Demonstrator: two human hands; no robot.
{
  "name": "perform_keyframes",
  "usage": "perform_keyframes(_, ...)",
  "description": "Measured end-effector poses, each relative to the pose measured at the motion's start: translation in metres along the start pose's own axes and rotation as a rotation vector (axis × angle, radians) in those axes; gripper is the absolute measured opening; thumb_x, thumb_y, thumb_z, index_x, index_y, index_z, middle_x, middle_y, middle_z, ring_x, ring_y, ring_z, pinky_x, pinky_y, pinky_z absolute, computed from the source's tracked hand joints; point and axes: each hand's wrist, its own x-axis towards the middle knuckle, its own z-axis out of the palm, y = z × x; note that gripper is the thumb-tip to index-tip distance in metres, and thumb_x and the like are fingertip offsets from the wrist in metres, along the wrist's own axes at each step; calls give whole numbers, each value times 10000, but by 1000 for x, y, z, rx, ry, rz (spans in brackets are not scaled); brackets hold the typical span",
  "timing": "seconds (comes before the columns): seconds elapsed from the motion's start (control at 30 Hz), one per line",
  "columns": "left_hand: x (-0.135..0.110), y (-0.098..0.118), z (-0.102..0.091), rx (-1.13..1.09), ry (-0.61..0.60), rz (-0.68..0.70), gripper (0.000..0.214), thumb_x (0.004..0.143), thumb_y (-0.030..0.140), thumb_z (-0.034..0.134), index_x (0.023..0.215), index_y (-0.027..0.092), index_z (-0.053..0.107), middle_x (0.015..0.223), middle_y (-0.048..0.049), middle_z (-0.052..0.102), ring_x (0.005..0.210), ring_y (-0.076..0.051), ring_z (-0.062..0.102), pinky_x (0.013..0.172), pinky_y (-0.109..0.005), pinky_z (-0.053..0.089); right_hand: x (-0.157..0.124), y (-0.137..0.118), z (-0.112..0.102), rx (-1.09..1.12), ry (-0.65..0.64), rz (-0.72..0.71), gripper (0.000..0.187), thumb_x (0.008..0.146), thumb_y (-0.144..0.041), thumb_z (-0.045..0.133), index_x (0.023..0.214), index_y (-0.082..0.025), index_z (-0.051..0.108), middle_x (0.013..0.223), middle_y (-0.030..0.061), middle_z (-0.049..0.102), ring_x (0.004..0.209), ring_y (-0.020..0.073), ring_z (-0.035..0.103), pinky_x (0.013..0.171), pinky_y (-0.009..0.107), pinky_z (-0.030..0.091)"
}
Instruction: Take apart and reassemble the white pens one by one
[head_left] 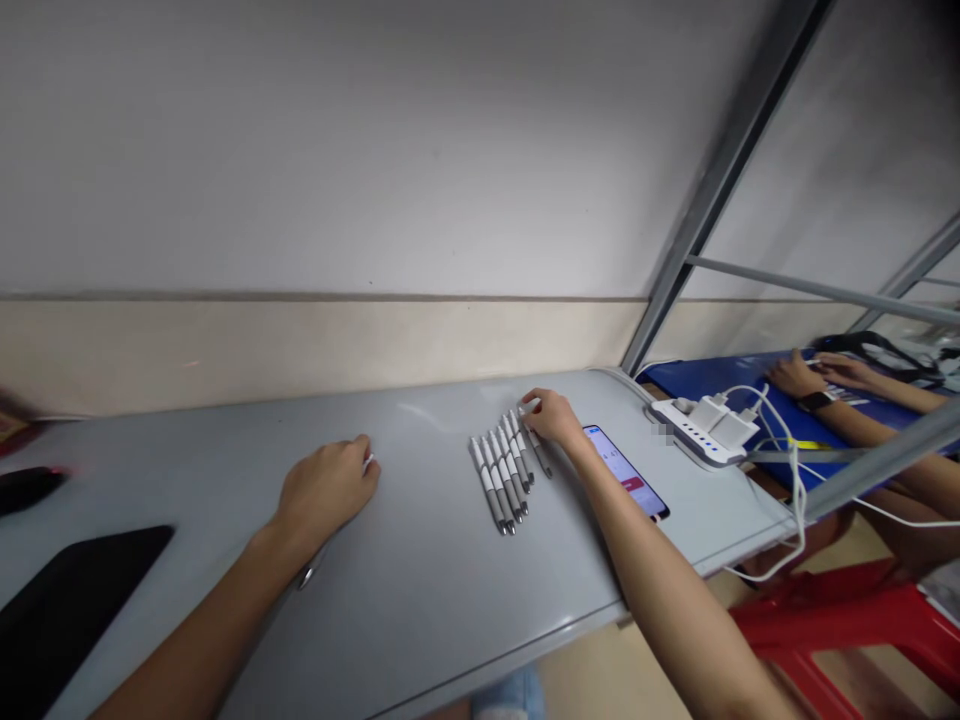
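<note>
Several grey-and-white pens (501, 472) lie side by side in a row on the grey table (420, 590). My right hand (553, 416) rests at the far right end of the row, fingers closed on the top of the last pen there. My left hand (328, 487) lies on the table to the left of the row, curled around another pen whose white tip shows by the fingers and whose metal end (304, 578) pokes out under the wrist.
A lit phone (626, 472) lies just right of my right wrist. A white power strip (701, 430) with chargers and cables sits at the table's right end. Another person's hands (814, 375) work at a blue table beyond. Dark objects (67, 600) lie left; a red stool (847, 625) stands below.
</note>
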Motion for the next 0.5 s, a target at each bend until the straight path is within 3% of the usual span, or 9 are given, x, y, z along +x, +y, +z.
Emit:
perform_keyframes(0.17, 1, -1, 2, -13, 12, 1, 329, 867, 294, 316, 925, 176, 618, 907, -129, 692, 791, -290, 642, 607, -359, 426, 2, 2, 0, 27, 33, -19, 353, 737, -132, 566, 1073, -174, 665, 826, 47, 706, 720, 140, 630, 651, 205, 430)
perform_keyframes(0.3, 1, -2, 3, -11, 15, 8, 336, 866, 298, 317, 935, 176, 621, 931, -132, 692, 809, -294, 643, 621, -362, 431, 1, 2, 1, 51, -17, -25, 325, 692, -93, 587, 990, -164, 694, 743, 36, 701, 643, 132, 626, 606, 197, 431)
perform_keyframes(0.5, 1, -1, 2, -7, 6, 6, 336, 860, 299, 315, 934, 176, 618, 921, -129, 693, 802, -297, 643, 604, -357, 424, 0, -1, 6, 86, -42, 10, 294, 737, -115, 560, 1007, -143, 672, 621, 39, 671, 516, 132, 602, 549, 207, 436)
